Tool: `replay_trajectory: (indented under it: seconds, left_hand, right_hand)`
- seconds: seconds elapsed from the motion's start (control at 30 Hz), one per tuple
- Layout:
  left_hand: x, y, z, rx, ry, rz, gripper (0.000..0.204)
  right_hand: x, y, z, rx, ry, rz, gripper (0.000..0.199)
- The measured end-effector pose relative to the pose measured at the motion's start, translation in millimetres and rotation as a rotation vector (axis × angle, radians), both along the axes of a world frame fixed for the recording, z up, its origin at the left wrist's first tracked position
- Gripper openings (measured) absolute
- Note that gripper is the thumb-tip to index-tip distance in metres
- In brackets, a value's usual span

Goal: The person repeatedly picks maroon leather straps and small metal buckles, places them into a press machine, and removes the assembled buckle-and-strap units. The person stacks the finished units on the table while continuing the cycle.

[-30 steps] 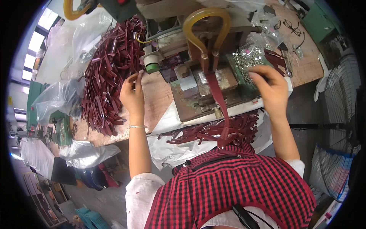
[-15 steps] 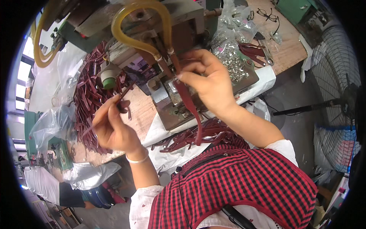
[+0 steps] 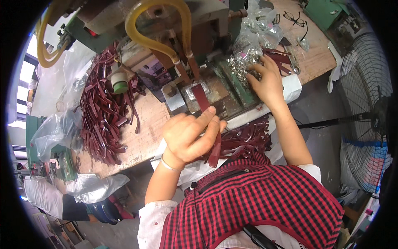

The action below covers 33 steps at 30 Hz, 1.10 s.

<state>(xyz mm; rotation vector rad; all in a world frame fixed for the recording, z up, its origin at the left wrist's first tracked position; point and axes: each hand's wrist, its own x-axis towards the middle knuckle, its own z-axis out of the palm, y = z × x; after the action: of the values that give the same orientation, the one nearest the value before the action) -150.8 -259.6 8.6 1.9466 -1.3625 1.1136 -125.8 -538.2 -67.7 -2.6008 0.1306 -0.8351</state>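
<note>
My left hand (image 3: pixel 185 136) pinches a maroon strap (image 3: pixel 202 98) between thumb and forefinger. The strap's far end rests on a small metal plate (image 3: pixel 188 92) below the machine's two upright bars (image 3: pixel 193 68); its other end hangs down in front of my apron. Over at the right, my right hand (image 3: pixel 268 85) has its fingers spread and bent over a heap of small shiny metal pieces (image 3: pixel 237 68). Its fingertips touch or hover just above the heap; I cannot tell which.
A thick bundle of maroon straps (image 3: pixel 101 120) lies left of the machine, and more straps (image 3: pixel 248 139) lie in front of it. A yellow hose (image 3: pixel 132 25) loops overhead. Eyeglasses (image 3: pixel 294 18) lie at the back right. A floor fan (image 3: pixel 365 103) stands at the right.
My right hand has left the strap at the machine and moved right to the metal pieces. My left hand has come from the strap bundle to the strap at the machine and grips it.
</note>
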Motion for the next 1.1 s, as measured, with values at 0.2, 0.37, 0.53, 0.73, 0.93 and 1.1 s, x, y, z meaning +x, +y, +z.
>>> replay_trajectory:
  seconds: [0.2, 0.37, 0.53, 0.73, 0.93, 1.1]
  left_hand:
    - [1.4, -4.3, -2.3, -0.013, 0.029, 0.002, 0.027]
    - [-18.0, 0.8, 4.9, -0.003, 0.203, 0.065, 0.027]
    - [-58.3, 58.0, -23.2, -0.1, 0.265, 0.293, 0.011]
    - [-18.0, 135.3, 26.6, -0.703, 0.355, 0.656, 0.012]
    - [90.6, 161.7, -48.4, 0.351, 0.284, 1.279, 0.025]
    - [100.9, 181.5, -125.0, 0.375, 0.364, 1.391, 0.022]
  right_hand:
    - [18.9, 13.1, -7.2, 0.012, -0.204, 0.039, 0.015]
    - [41.2, 43.6, 0.9, -0.207, -0.074, 0.079, 0.021]
    - [15.7, 19.1, -4.4, -0.149, -0.085, 0.059, 0.016]
    - [11.9, 8.0, 7.4, 0.343, -0.017, -0.032, 0.01]
    - [24.2, 15.6, 2.3, 0.365, -0.115, 0.091, 0.021]
    - [-10.3, 13.3, 4.5, 0.423, -0.16, 0.056, 0.012]
